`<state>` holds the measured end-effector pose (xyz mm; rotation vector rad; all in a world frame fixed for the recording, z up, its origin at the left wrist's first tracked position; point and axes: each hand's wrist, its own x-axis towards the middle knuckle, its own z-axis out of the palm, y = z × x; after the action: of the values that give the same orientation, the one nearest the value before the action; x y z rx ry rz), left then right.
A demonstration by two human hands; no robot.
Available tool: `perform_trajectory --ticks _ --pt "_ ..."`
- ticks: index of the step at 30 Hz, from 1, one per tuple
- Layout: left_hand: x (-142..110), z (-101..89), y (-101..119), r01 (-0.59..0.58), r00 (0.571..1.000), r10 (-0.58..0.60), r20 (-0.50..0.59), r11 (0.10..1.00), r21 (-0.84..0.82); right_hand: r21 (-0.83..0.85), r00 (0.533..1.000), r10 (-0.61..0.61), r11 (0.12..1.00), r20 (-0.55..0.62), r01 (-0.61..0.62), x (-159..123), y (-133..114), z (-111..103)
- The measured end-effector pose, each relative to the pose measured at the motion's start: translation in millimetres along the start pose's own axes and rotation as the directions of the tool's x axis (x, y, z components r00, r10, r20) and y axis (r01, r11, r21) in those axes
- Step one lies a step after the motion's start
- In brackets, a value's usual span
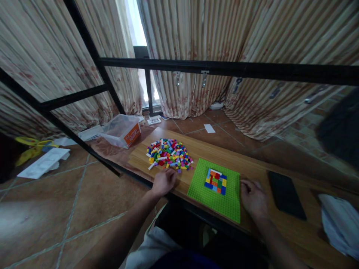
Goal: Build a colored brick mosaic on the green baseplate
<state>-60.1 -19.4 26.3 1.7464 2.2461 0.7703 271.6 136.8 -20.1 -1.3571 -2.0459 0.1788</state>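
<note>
My left hand (164,182) rests at the near edge of a pile of small, many-coloured toy building bricks (169,154). Its fingers are curled in, and whatever may be in them is hidden. To the right of the pile lies a green studded baseplate (200,186). A roughly square patch of joined bricks (215,182) in red, blue, yellow, white, orange and green sits on it, with some green showing inside. Beside the plate's right edge is my right hand (254,198), fingers bent and close together. I cannot see what, if anything, they hold.
The wooden tabletop (224,152) carries a dark phone or tablet (286,194) and a white packet (340,222) on the right. A clear plastic box (119,130) with an orange label stands beyond the left end. Black metal bars (179,65) cross in front of curtains.
</note>
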Motion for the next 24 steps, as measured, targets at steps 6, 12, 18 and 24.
perform_trajectory --ticks 6,12,18,24 --pt "14 1.4 -7 -0.072 0.997 0.071 0.009 0.990 0.121 -0.006 0.981 0.162 0.987 0.110 -0.162 14 -7 -15" --pt "14 6.1 -9 -0.034 0.999 0.039 -0.031 0.988 0.150 0.261 0.992 -0.052 0.965 0.114 0.020 14 -92 1" --pt "14 10.8 -14 -0.040 0.998 0.045 -0.037 0.990 0.136 0.334 0.914 -0.328 0.912 0.240 0.239 -2 -176 51" --pt "16 15.0 -17 -0.044 0.995 0.055 -0.086 0.990 0.131 0.165 0.908 -0.328 0.942 0.259 0.293 -6 -211 83"
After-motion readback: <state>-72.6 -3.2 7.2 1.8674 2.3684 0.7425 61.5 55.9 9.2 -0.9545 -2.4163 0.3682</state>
